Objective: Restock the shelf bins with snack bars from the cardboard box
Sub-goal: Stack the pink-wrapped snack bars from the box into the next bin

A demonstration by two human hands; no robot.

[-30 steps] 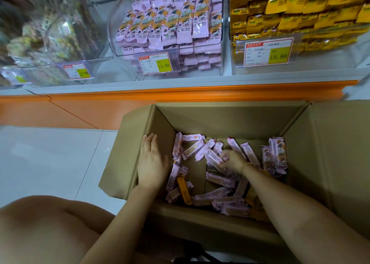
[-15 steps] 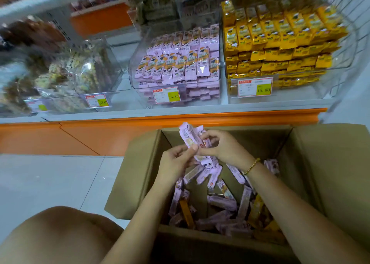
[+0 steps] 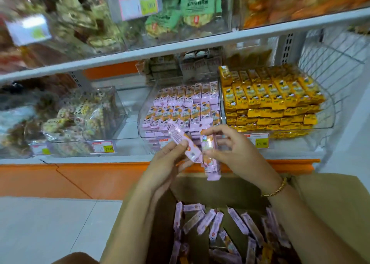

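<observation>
My left hand (image 3: 170,161) pinches a pink snack bar (image 3: 183,142) that points up and left. My right hand (image 3: 234,153) grips a small bunch of pink snack bars (image 3: 210,159) that hangs downward. Both hands are raised above the open cardboard box (image 3: 330,199), just in front of the clear bin of pink bars (image 3: 144,113) on the lower shelf. Several loose pink bars (image 3: 216,223) lie on the box bottom.
A clear bin of yellow bars (image 3: 270,99) stands right of the pink one, and a bin of bagged snacks (image 3: 84,115) left of it. An upper shelf (image 3: 180,49) carries more bins. White floor tiles (image 3: 50,223) lie left of the box.
Both hands came up out of the box with pink bars and now hold them higher, in front of the pink bin. The view tilted upward, showing the upper shelf.
</observation>
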